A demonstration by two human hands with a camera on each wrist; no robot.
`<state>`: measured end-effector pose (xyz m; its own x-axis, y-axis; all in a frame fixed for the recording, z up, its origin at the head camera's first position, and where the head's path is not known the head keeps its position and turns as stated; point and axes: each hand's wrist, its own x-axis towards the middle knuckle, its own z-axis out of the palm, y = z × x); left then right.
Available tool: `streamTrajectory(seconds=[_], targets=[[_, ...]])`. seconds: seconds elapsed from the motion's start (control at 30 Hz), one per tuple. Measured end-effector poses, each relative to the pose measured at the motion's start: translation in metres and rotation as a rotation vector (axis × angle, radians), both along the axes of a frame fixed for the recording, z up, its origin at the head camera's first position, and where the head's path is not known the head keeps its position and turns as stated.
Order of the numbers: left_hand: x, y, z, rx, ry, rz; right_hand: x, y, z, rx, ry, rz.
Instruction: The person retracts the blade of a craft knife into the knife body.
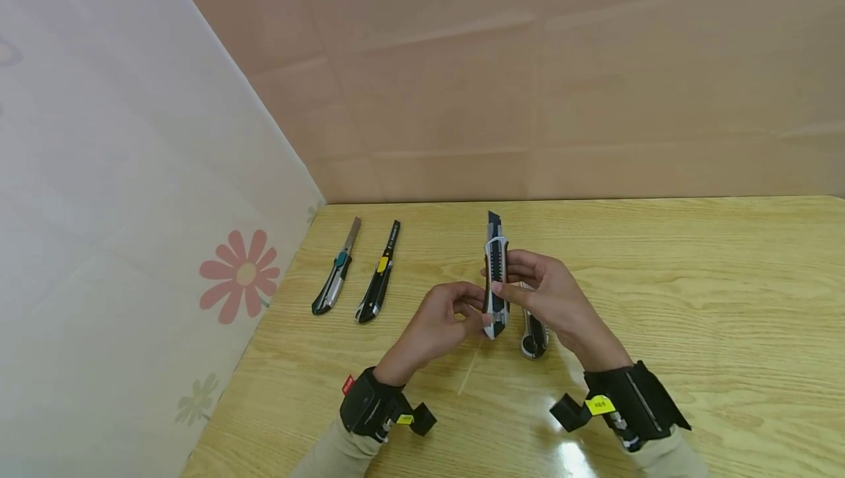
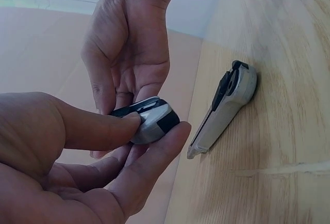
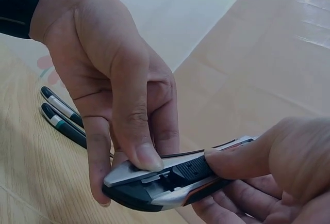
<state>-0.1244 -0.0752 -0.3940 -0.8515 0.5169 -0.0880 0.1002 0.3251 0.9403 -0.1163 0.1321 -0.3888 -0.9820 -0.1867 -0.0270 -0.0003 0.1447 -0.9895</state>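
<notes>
Head view: your left hand (image 1: 441, 320) pinches butt end of silver-and-black utility knife (image 1: 496, 262); your right hand (image 1: 557, 302) pinches its middle, thumb at black slider (image 3: 192, 169). Knife should feel light, rigid, smooth metal sides perhaps slippery; best held by body's flanks, clear of narrow dark end at twelve o'clock. From your left hand, knife sits at two o'clock; from your right, between nine and ten. Farther out on bench (image 1: 713, 280): silver-ended knife (image 1: 533, 340) near five o'clock from held one, yellow-slider knife (image 1: 376, 287) and teal-slider knife (image 1: 334, 281) at nine.

In my head view, the right hand (image 1: 561, 298) hides the far end of the cutter (image 1: 534, 339) beneath it; I can't read the yellow tag's (image 1: 600, 405) small print.
</notes>
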Motion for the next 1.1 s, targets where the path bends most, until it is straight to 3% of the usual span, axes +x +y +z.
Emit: streamTrajectory(seconds=[0.27, 1.1], targets=[[-0.0011, 0.0007, 0.0012, 0.035, -0.007, -0.013, 0.001, 0.0015, 0.0003, 0.0, -0.007, 0.009], [-0.0012, -0.0031, 0.0021, 0.006, -0.01, -0.004, -0.002, -0.0018, -0.0033, -0.002, 0.038, 0.054]])
